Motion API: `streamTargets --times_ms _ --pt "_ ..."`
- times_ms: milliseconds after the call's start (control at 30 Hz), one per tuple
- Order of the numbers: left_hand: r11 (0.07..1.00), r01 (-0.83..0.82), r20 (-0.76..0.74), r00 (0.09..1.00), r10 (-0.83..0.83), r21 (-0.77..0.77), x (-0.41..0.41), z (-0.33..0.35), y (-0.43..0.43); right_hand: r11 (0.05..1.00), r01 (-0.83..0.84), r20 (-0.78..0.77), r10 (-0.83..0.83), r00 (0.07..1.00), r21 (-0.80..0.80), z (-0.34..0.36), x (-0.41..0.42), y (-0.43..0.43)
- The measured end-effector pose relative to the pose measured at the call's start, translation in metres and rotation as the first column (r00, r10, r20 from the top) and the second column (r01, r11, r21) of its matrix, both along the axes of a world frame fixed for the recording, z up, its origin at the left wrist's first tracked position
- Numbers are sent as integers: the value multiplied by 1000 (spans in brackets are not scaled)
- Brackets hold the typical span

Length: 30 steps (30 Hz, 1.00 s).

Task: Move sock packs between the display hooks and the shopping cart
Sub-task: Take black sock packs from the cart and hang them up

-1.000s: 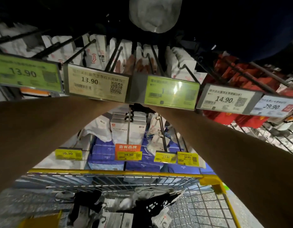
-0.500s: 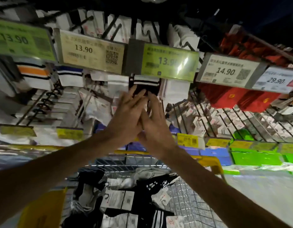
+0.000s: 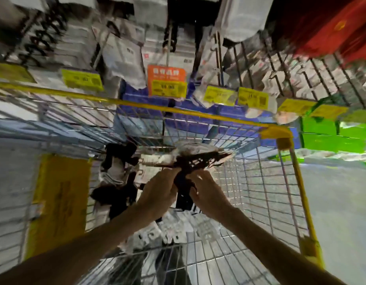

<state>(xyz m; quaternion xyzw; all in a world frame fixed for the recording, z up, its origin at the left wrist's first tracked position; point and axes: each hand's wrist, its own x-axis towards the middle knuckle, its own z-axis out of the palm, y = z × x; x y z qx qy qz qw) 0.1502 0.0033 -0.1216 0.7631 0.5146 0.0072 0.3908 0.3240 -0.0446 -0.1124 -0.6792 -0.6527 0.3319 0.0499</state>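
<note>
Both bare forearms extend from the lower frame to its centre, over the yellow-rimmed wire shopping cart; the left hand and right hand curl their fingers round 1 black sock pack, held between them; blur hides the fingertips.

Grey floor lies well to the right of the right grip, and a paler stretch lies far left of the left grip. Beyond both stands store shelving with a row of yellow price tags, one orange tag, blue boxes below and green boxes further right. The light is dim and the view is blurred.
</note>
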Motion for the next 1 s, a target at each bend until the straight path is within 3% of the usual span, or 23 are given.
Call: streamTargets --times_ms 100,167,433,667,833,933,1000 --pt "973 -34 -153 988 -1 -228 1 -13 -10 939 35 43 -21 999 -342 -34 -1 -29" --pt "946 -32 -207 978 -38 -322 -5 -28 -18 903 57 97 -17 995 -426 -52 0 -44" --pt "889 -26 -210 974 -80 -457 -7 -67 -37 953 105 201 -48 978 -283 -88 1 -55" --pt "727 -301 -178 953 244 -617 19 -86 -29 964 88 285 -14 958 -250 -123 20 -39" --pt "651 -381 -176 917 359 -657 16 -92 -32 979 132 149 -109 983 -157 -115 3 -50" --pt "601 -398 -171 901 399 -694 -1 -93 -39 947 243 -24 -254 967 -211 -103 -15 -68" --pt "550 -436 -190 874 448 -712 -13 -87 -43 954 233 -122 -258 958 -188 -94 -22 -76"
